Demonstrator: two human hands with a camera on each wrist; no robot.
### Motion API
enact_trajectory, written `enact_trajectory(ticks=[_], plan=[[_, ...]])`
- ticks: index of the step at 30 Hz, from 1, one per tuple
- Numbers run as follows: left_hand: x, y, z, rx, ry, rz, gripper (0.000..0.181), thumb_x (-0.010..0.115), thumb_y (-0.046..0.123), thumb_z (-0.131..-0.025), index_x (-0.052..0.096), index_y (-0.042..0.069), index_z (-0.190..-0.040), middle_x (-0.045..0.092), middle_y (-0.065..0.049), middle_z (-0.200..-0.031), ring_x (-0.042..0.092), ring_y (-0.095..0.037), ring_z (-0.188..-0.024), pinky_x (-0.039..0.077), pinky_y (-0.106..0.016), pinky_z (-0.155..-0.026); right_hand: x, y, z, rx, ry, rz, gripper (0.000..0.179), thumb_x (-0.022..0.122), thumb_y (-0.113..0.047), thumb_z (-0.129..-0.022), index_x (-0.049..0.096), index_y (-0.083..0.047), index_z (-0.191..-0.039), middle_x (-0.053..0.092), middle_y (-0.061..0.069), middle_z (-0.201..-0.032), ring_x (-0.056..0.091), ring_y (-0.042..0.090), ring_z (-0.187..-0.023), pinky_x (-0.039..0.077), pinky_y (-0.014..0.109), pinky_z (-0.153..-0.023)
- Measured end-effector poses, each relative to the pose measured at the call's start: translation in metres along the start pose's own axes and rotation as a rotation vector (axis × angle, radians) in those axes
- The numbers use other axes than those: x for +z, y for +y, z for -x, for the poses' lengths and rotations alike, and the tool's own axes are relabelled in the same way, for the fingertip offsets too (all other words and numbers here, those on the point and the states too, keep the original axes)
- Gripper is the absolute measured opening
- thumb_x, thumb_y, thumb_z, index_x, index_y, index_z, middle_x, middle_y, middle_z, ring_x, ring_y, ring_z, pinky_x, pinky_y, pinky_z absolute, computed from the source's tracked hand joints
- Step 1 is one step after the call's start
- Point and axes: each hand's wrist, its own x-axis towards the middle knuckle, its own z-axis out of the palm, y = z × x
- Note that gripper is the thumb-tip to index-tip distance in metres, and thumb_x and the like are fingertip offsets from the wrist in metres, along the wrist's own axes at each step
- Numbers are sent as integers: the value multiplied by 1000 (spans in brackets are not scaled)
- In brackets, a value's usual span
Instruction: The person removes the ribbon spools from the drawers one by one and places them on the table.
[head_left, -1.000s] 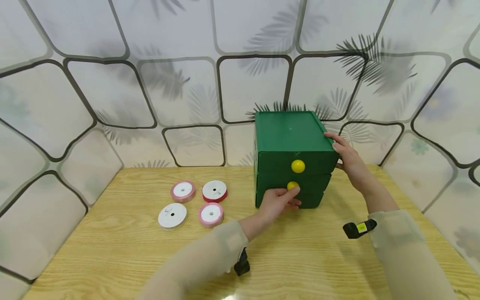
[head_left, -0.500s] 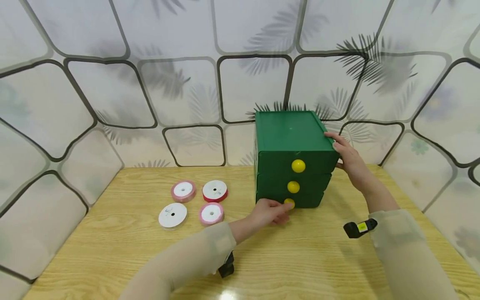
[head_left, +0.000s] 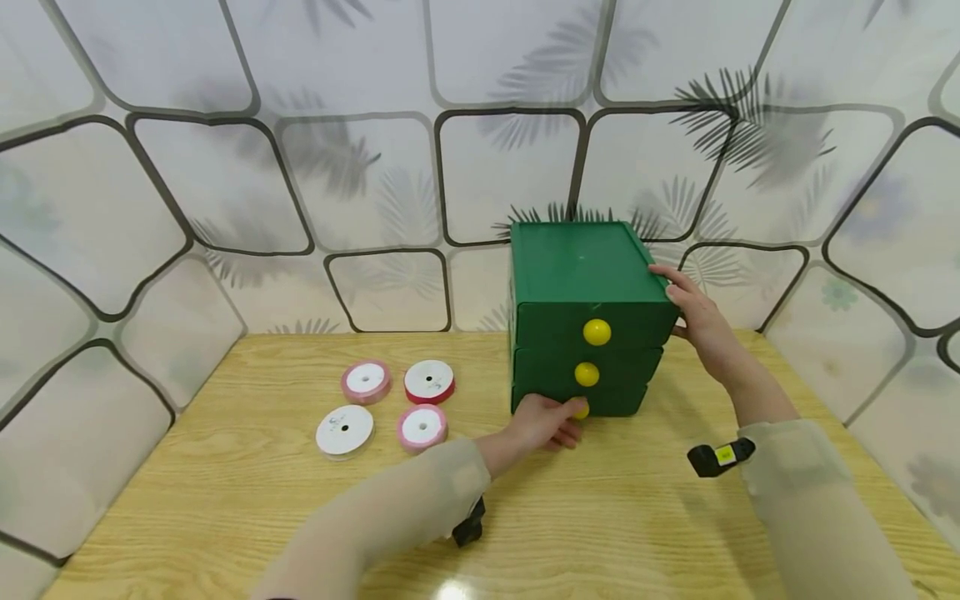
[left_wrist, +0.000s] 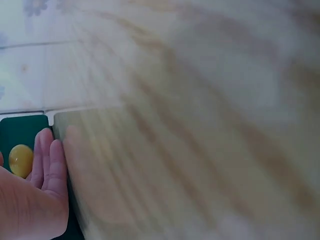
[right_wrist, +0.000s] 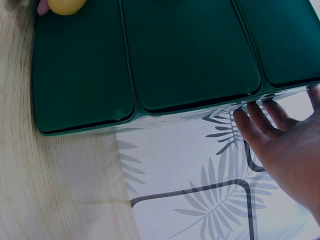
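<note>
A green three-drawer cabinet (head_left: 585, 267) stands on the table, each drawer front bearing a round yellow knob. My left hand (head_left: 538, 425) pinches the bottom drawer knob (head_left: 582, 409), thumb over it and fingers below. In the left wrist view that knob (left_wrist: 21, 161) sits between the thumb's edge and the fingers of the left hand (left_wrist: 42, 195). All the drawer fronts look flush with the cabinet. My right hand (head_left: 703, 325) rests against the cabinet's right side near the top edge, its fingers (right_wrist: 257, 132) extended along that side in the right wrist view.
Left of the cabinet lie several ribbon spools on the wooden table (head_left: 225, 475): a pink spool (head_left: 366, 382), a red spool (head_left: 429, 382), a white spool (head_left: 345, 432) and another pink spool (head_left: 422, 428). A patterned curtain wall (head_left: 375, 183) rises behind and at both sides.
My left hand has moved down from the middle drawer knob to the bottom one. The right hand, cabinet and spools have stayed in place.
</note>
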Motion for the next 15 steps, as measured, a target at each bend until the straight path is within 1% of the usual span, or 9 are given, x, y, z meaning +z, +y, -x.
enact_trajectory(ticks=[6, 11, 15], plan=[[3, -1, -2, 16, 23, 19, 43, 66, 39, -92, 75, -2, -88, 72, -10, -74, 69, -17, -61, 54, -28, -55, -1, 0, -1, -3, 1, 4, 46, 31, -45, -105, 32, -35, -150, 9, 15, -159, 34, 20, -128, 30, 55, -99], [3, -2, -2, 10, 30, 30, 41, 67, 38, -92, 76, -2, -87, 72, -10, -73, 68, -16, -59, 54, -27, -54, -1, 0, -1, 4, 3, -8, 46, 31, -46, -105, 32, -35, -149, 7, 15, -159, 32, 24, -130, 27, 58, -101], [3, -2, 1, 9, 39, 37, 40, 68, 37, -92, 76, -2, -85, 72, -11, -73, 67, -15, -57, 54, -27, -55, 0, 0, -1, 16, 1, -20, 47, 31, -46, -105, 31, -34, -150, 6, 15, -160, 30, 27, -132, 23, 61, -103]])
